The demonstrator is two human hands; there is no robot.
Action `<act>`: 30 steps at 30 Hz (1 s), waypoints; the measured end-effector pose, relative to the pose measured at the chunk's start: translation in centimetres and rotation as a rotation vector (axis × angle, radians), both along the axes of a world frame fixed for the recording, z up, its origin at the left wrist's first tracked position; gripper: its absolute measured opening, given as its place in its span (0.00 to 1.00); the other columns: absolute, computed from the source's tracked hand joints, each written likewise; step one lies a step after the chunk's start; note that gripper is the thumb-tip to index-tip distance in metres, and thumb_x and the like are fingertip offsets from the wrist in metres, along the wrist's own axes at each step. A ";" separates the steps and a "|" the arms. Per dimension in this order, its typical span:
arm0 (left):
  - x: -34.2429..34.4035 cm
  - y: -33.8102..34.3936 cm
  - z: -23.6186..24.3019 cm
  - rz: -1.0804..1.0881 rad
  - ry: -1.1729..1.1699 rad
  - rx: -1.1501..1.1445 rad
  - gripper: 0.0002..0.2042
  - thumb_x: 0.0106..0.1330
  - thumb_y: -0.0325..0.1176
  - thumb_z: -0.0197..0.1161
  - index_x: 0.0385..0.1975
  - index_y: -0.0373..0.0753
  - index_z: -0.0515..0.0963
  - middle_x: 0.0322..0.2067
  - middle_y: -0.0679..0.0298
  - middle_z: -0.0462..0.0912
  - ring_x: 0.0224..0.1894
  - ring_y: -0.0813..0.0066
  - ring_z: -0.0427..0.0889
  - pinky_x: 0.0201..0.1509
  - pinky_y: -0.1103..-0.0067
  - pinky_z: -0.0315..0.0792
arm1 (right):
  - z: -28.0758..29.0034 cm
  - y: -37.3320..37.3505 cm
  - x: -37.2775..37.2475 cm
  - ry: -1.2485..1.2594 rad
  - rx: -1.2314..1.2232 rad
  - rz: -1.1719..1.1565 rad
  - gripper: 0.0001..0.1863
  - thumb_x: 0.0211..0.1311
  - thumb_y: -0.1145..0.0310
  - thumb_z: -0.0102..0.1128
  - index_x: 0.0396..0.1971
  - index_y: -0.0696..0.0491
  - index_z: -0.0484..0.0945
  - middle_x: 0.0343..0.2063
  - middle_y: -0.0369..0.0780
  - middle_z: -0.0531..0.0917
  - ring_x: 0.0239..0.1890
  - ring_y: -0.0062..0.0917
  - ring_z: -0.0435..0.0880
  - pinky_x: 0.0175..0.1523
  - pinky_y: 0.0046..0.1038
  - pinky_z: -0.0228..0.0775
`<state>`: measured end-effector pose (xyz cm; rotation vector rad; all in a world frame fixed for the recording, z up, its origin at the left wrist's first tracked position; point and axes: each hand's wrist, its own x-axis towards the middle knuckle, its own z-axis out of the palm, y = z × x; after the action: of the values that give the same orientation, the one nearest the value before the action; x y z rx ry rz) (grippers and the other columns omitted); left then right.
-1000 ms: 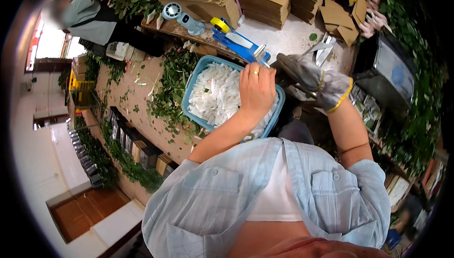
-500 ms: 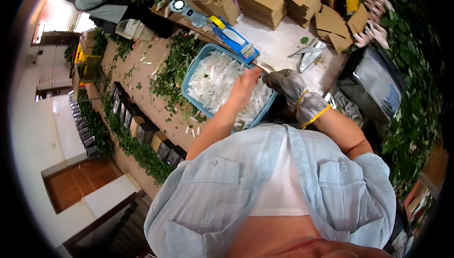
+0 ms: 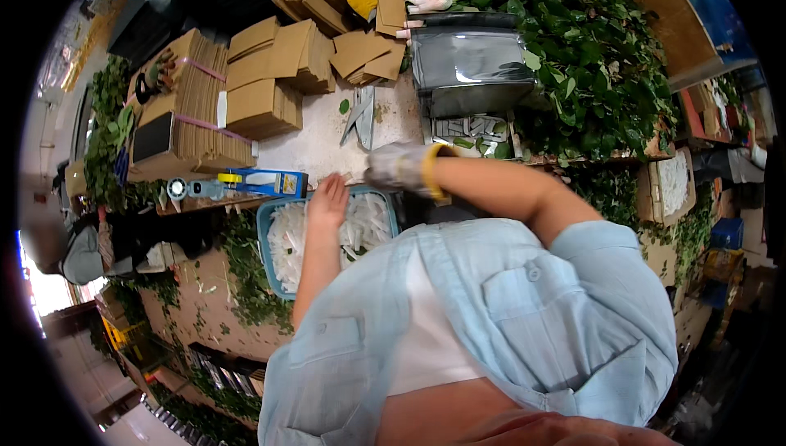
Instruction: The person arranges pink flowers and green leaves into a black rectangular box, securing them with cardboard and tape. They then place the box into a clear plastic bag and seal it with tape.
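Note:
My bare left hand (image 3: 327, 203) is over the front of a blue plastic basin (image 3: 264, 237) full of white strips (image 3: 286, 229), fingers stretched toward the table edge. Close to its right, my right hand (image 3: 399, 168) wears a grey glove with a yellow cuff. Its fingers are curled; a small pale end shows between the hands, too small to name. A blue tape dispenser (image 3: 282, 182) with a yellow part lies at the table edge, left of my hands. Beyond my gloved hand, silver metal pieces (image 3: 360, 119) rest on the white tabletop (image 3: 319, 135).
Stacks of brown cardboard (image 3: 262, 106) stand at the far left. A plastic-wrapped dark block (image 3: 471, 61) sits beyond a tray of small grey pieces (image 3: 467, 128). Leafy green stems (image 3: 589, 78) cover the right side. Another person (image 3: 86, 254) is at the far left.
My view has turned to the right, so the table and basin sit further left. My left fingers now look more stretched out. The stick-like thing at my gloved fingers is less visible.

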<state>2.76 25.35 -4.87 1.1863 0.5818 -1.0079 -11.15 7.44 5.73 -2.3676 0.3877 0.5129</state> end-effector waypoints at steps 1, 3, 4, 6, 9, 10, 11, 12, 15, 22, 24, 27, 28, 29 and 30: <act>-1.2 -2.0 2.8 -0.050 -0.119 -0.130 0.16 0.69 0.37 0.58 0.52 0.35 0.76 0.53 0.62 0.79 0.57 0.69 0.76 0.62 0.75 0.66 | 3.9 -1.0 -1.4 0.091 -0.055 -0.081 0.14 0.57 0.60 0.51 0.27 0.53 0.81 0.23 0.45 0.80 0.25 0.36 0.79 0.33 0.37 0.72; -2.4 -7.3 9.3 -0.163 -0.552 -0.166 0.12 0.65 0.34 0.65 0.42 0.32 0.82 0.47 0.61 0.83 0.52 0.71 0.79 0.54 0.81 0.68 | 12.4 -4.1 -3.7 0.196 -0.030 -0.202 0.17 0.65 0.56 0.49 0.33 0.52 0.82 0.23 0.43 0.81 0.28 0.31 0.80 0.36 0.35 0.74; -2.8 -11.4 12.3 -0.240 -0.806 -0.149 0.09 0.63 0.32 0.67 0.35 0.32 0.85 0.41 0.61 0.86 0.46 0.72 0.81 0.48 0.81 0.69 | 12.8 -7.5 -5.3 0.159 0.135 -0.342 0.14 0.68 0.59 0.50 0.36 0.53 0.81 0.23 0.38 0.82 0.26 0.24 0.80 0.32 0.30 0.73; -2.5 -17.9 15.1 -0.301 -1.580 -0.033 0.08 0.63 0.35 0.64 0.34 0.39 0.87 0.44 0.60 0.84 0.46 0.64 0.80 0.59 0.72 0.67 | 14.7 -11.0 -6.0 0.059 0.048 -0.491 0.12 0.66 0.61 0.53 0.32 0.54 0.80 0.23 0.36 0.81 0.23 0.20 0.78 0.26 0.27 0.69; -3.2 -26.1 15.5 -0.363 -2.039 0.310 0.08 0.59 0.38 0.63 0.26 0.45 0.87 0.50 0.59 0.80 0.57 0.57 0.71 0.74 0.58 0.48 | 12.9 -17.1 -5.8 0.107 0.203 -0.695 0.10 0.64 0.64 0.56 0.27 0.54 0.79 0.19 0.35 0.79 0.18 0.20 0.75 0.21 0.26 0.65; -3.1 -28.2 13.7 -0.467 -2.029 0.334 0.08 0.60 0.38 0.63 0.26 0.46 0.87 0.57 0.61 0.74 0.63 0.58 0.64 0.74 0.53 0.41 | 11.9 -18.8 -5.4 0.176 0.281 -0.757 0.10 0.63 0.65 0.56 0.25 0.53 0.78 0.17 0.35 0.78 0.17 0.20 0.73 0.20 0.26 0.63; -3.0 -29.4 11.6 -0.537 -2.095 0.437 0.09 0.59 0.40 0.63 0.26 0.45 0.87 0.61 0.62 0.70 0.65 0.58 0.63 0.75 0.54 0.42 | 11.5 -19.5 -4.6 0.287 0.335 -0.788 0.10 0.62 0.66 0.57 0.22 0.53 0.77 0.14 0.34 0.76 0.15 0.21 0.72 0.19 0.25 0.61; -4.5 -30.3 11.7 -0.555 -2.006 0.363 0.09 0.59 0.39 0.65 0.31 0.43 0.86 0.62 0.60 0.69 0.66 0.58 0.61 0.75 0.53 0.41 | 6.8 -23.0 -6.4 0.153 0.310 -0.684 0.09 0.59 0.64 0.58 0.25 0.51 0.81 0.15 0.35 0.78 0.14 0.23 0.74 0.18 0.28 0.63; -4.1 -30.3 10.7 -0.386 -1.914 0.441 0.15 0.57 0.36 0.69 0.43 0.37 0.81 0.61 0.57 0.70 0.65 0.58 0.64 0.73 0.56 0.47 | 9.8 -23.5 -6.0 0.457 -0.302 -0.154 0.08 0.51 0.64 0.64 0.27 0.52 0.81 0.15 0.37 0.76 0.17 0.27 0.77 0.23 0.32 0.69; 2.1 -30.4 7.2 -0.639 -0.474 -0.383 0.14 0.66 0.29 0.63 0.51 0.37 0.75 0.47 0.65 0.81 0.49 0.73 0.77 0.57 0.77 0.69 | 13.0 -21.2 -5.7 -0.632 -0.487 0.117 0.24 0.50 0.60 0.65 0.49 0.50 0.76 0.48 0.42 0.79 0.52 0.37 0.78 0.53 0.45 0.71; 1.6 -31.2 7.3 -0.645 -0.409 -0.414 0.13 0.70 0.29 0.57 0.53 0.38 0.75 0.47 0.66 0.80 0.50 0.76 0.76 0.58 0.79 0.67 | 9.0 -20.8 -5.2 -0.704 -0.534 0.162 0.28 0.50 0.60 0.64 0.54 0.49 0.73 0.54 0.43 0.75 0.60 0.41 0.70 0.60 0.51 0.63; 3.0 -27.3 5.7 -0.599 -0.452 -0.290 0.20 0.71 0.31 0.57 0.61 0.34 0.70 0.56 0.62 0.75 0.56 0.76 0.74 0.60 0.79 0.66 | 10.7 -20.1 -3.6 -0.468 -0.309 0.161 0.31 0.51 0.59 0.62 0.57 0.50 0.70 0.56 0.43 0.74 0.62 0.41 0.68 0.64 0.49 0.60; 2.6 -26.5 7.8 -0.584 -0.459 -0.229 0.19 0.72 0.33 0.57 0.60 0.34 0.71 0.56 0.62 0.75 0.57 0.74 0.73 0.61 0.78 0.66 | 10.4 -19.6 -3.5 -0.770 -0.225 0.018 0.26 0.51 0.61 0.63 0.52 0.50 0.73 0.54 0.43 0.75 0.59 0.41 0.71 0.63 0.43 0.62; 3.9 -24.9 5.8 -0.569 -0.559 -0.306 0.19 0.72 0.33 0.57 0.59 0.34 0.72 0.55 0.61 0.76 0.56 0.74 0.74 0.59 0.79 0.68 | 10.0 -19.0 -3.0 -0.867 -0.211 0.029 0.24 0.51 0.62 0.63 0.51 0.48 0.74 0.54 0.42 0.75 0.57 0.40 0.72 0.62 0.39 0.62; 4.3 -23.9 5.7 -0.554 -0.555 -0.219 0.17 0.72 0.34 0.57 0.56 0.33 0.74 0.53 0.62 0.78 0.53 0.74 0.75 0.56 0.79 0.70 | 11.3 -18.8 -2.6 -0.819 -0.158 0.151 0.22 0.53 0.60 0.62 0.49 0.47 0.74 0.51 0.41 0.75 0.56 0.38 0.73 0.61 0.38 0.63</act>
<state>7.09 1.48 0.84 1.3842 -0.3080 -1.0970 -13.75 -11.34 17.07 -2.5257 -0.1335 -0.4508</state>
